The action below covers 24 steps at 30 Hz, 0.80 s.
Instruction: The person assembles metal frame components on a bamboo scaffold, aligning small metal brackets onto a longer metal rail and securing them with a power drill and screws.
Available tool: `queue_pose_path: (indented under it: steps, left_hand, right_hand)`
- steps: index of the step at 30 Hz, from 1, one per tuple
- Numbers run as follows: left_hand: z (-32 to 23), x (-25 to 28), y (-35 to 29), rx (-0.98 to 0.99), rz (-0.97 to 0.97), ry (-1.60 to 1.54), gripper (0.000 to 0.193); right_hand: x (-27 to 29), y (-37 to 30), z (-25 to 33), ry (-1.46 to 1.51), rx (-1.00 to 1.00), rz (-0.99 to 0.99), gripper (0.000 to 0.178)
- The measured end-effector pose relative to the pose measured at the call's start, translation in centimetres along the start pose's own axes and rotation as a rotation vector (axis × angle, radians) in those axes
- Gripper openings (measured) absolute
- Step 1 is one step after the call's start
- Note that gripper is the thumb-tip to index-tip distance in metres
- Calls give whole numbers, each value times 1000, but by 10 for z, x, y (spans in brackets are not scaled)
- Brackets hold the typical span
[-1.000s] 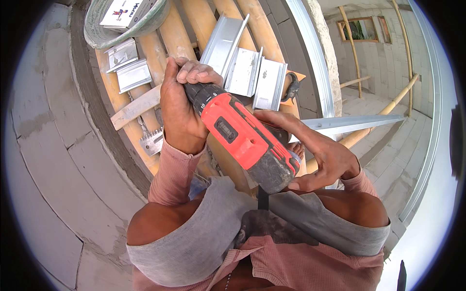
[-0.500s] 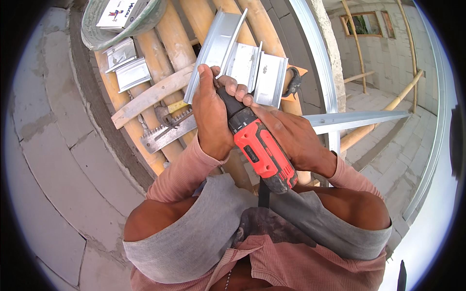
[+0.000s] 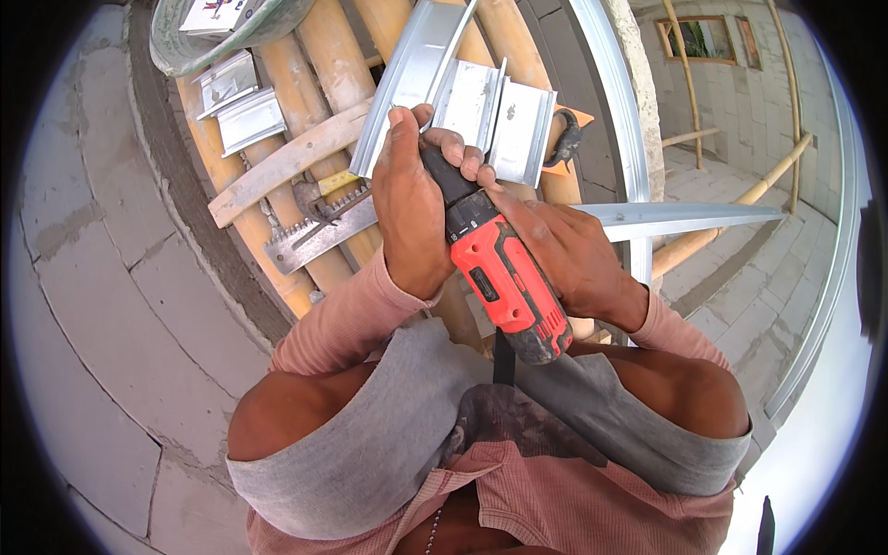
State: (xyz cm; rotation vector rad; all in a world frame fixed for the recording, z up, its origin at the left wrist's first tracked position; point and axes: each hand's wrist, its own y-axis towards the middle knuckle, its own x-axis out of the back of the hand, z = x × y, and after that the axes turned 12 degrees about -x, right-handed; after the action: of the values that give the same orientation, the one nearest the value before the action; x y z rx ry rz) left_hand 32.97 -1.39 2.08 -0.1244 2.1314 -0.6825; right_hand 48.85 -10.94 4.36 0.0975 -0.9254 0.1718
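While the left grip (image 3: 413,213) is clamped round the black chuck (image 3: 449,180) of the red drill (image 3: 511,277), thumb pointing forward, the right grip (image 3: 578,252) closes along the tool's right side, before the torso; silver channels (image 3: 467,106) lie just beyond, a wooden strip (image 3: 287,164) and toothed plate (image 3: 314,244) leftward on bamboo poles (image 3: 335,65).

One fisheye view looks steeply down from the wearer's head, close above the shirt (image 3: 578,490), taking in the left edge of the platform (image 3: 330,63), cropping its far end.
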Motion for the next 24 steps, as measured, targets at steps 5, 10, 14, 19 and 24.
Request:
queue_pose_path:
  steps: [5, 10, 14, 19, 24]
  left_hand:
    - [-2, -5, 3, -12, 22, -6, 44]
    - [-3, -3, -2, -12, 100, 65, 52]
    - [-16, -1, -8, 119, 212, 125, 68]
    - [-46, 101, -46, -156, 604, 951, 99]
    - [2, 177, -76, -376, 637, 1454, 111]
  right_hand:
    - [3, 1, -1, -25, -12, 8, 71]
    - [20, 0, 4, 26, -118, 145, 74]
    - [46, -11, -10, 95, -283, 249, 82]
    - [104, -53, 0, 86, -650, 406, 81]
    - [148, -68, 1, 171, -579, 650, 77]
